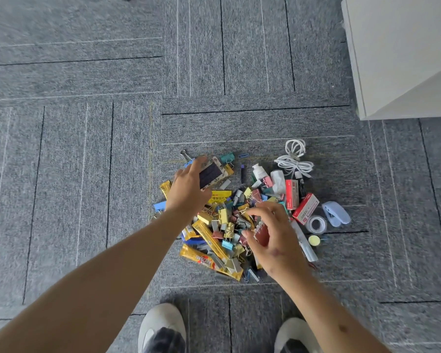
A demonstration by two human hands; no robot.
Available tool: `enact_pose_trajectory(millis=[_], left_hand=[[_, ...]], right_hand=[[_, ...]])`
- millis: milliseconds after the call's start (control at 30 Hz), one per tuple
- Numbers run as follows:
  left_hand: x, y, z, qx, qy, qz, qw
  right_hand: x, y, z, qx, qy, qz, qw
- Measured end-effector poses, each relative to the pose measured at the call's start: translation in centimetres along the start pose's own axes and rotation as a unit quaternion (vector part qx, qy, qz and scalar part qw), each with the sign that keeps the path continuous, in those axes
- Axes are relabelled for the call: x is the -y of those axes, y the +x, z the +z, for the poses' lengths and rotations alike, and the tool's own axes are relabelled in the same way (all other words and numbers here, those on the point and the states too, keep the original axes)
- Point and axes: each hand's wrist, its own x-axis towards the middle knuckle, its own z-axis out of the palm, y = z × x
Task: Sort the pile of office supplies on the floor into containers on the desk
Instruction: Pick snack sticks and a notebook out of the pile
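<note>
A pile of office supplies lies on the grey carpet: coloured binder clips, yellow sachets, red staple boxes, a tape roll. My left hand reaches over the pile's left side and grips a small dark notebook with a patterned edge. My right hand hovers over the pile's middle and pinches a small red spiral notebook between thumb and fingers. No desk containers are in view.
A white coiled cable lies at the pile's far right, with a light blue stapler and a tape roll nearby. A white cabinet stands at the upper right. My two shoes are at the bottom.
</note>
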Motion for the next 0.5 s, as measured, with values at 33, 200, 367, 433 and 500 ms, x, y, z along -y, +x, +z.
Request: enact_pose_trajectory(millis=[33, 200, 367, 433, 500], left_hand=[[0.0, 0.1, 0.2, -0.008, 0.002, 0.007, 1.0], [-0.8, 0.7, 0.8, 0.015, 0.04, -0.006, 0.999], [-1.6, 0.9, 0.8, 0.039, 0.047, -0.012, 0.998], [-1.7, 1.0, 0.4, 0.055, 0.048, -0.009, 0.997], [-1.9, 0.9, -0.3, 0.068, 0.032, -0.007, 0.997]], right_hand=[[0.0, 0.0, 0.0, 0.0, -0.001, 0.002, 1.0], [-0.2, 0.0, 0.4, 0.007, 0.001, 0.011, 1.0], [-0.2, -0.2, 0.5, 0.002, 0.016, 0.005, 1.0], [-0.2, -0.3, 0.6, 0.002, 0.012, 0.002, 1.0], [-0.2, -0.4, 0.7, 0.004, -0.001, 0.002, 1.0]])
